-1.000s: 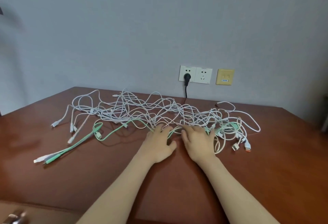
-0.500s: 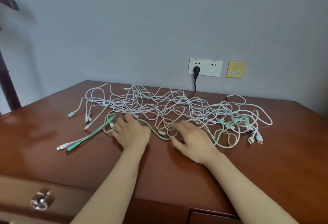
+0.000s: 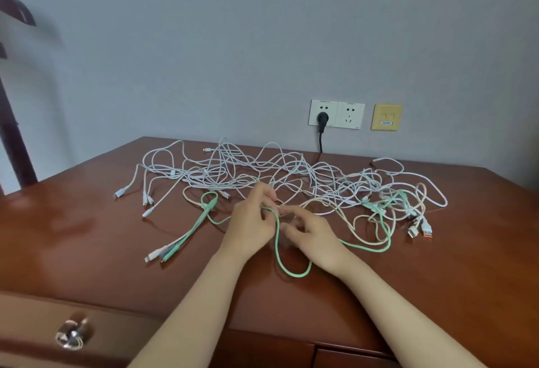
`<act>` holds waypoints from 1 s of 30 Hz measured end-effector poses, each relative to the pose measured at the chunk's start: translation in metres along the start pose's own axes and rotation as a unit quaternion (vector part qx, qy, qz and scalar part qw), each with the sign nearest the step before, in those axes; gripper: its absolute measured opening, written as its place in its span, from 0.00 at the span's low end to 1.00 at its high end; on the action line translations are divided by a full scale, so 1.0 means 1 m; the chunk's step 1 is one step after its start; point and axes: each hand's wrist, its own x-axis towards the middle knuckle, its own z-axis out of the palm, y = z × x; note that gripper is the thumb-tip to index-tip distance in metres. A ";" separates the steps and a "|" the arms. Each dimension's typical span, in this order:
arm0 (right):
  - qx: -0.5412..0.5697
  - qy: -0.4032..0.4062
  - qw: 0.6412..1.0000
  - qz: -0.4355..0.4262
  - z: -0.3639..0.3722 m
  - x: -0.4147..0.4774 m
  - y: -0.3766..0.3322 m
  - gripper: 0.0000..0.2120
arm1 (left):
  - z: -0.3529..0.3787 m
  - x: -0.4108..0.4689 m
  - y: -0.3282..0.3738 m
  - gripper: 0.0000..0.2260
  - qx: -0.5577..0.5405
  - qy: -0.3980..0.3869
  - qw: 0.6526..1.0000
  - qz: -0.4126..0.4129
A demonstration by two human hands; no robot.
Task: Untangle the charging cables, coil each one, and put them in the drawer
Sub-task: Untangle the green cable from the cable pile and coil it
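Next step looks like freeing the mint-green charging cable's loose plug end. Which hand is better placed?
Left, probably. The left hand pinches the mint-green charging cable, whose plug end lies on its side of the brown wooden table, outside the white cable tangle. The right hand sits nearer the cable's tangled end.

Many white cables [image 3: 262, 169] are spread in one tangle across the far half of the table [image 3: 87, 236], with plugs trailing at both ends. A green cable [image 3: 276, 236] is threaded through it. Its middle is pinched in the left grip [image 3: 250, 222], and a loop droops to the table. A beige cable [image 3: 421, 192] is knotted in at right. The drawer [image 3: 35, 318] is seen at lower left.
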 end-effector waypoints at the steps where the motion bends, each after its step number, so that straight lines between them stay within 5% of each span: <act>1: 0.047 -0.019 0.999 0.019 -0.001 0.000 -0.002 0.06 | 0.000 0.001 -0.002 0.19 -0.012 0.013 1.000 -0.007; 5: 0.151 -0.052 0.986 0.045 -0.003 0.003 -0.007 0.12 | 0.003 0.003 -0.001 0.21 -0.034 0.008 0.999 -0.003; 8: 0.185 0.012 0.980 0.066 -0.007 0.007 -0.004 0.15 | 0.006 0.006 -0.006 0.16 0.058 0.100 0.993 0.029; 10: 0.204 0.080 0.971 0.092 -0.013 0.009 -0.001 0.15 | 0.004 0.010 -0.012 0.19 0.103 0.158 0.982 -0.020; 12: 0.208 0.107 0.967 0.105 -0.018 0.009 -0.001 0.15 | 0.000 0.011 -0.012 0.21 0.046 0.137 0.986 -0.086; 15: 0.226 0.048 0.969 0.092 -0.013 0.007 -0.001 0.09 | 0.002 0.010 -0.006 0.21 -0.004 0.045 0.996 -0.080; 18: 0.115 -0.014 0.991 0.060 0.000 0.003 0.000 0.09 | 0.004 0.007 -0.002 0.19 0.065 0.093 0.993 -0.034; 21: -0.051 -0.032 0.998 0.005 0.007 0.002 0.001 0.14 | -0.004 0.011 -0.012 0.21 0.213 0.211 0.942 -0.148; 25: -0.144 -0.013 0.989 0.007 -0.001 0.001 0.001 0.12 | -0.019 0.010 -0.024 0.27 0.271 0.101 0.887 -0.361; 30: -0.156 0.032 0.987 -0.023 -0.005 -0.004 0.003 0.08 | -0.017 0.009 -0.020 0.20 0.252 0.107 0.901 -0.335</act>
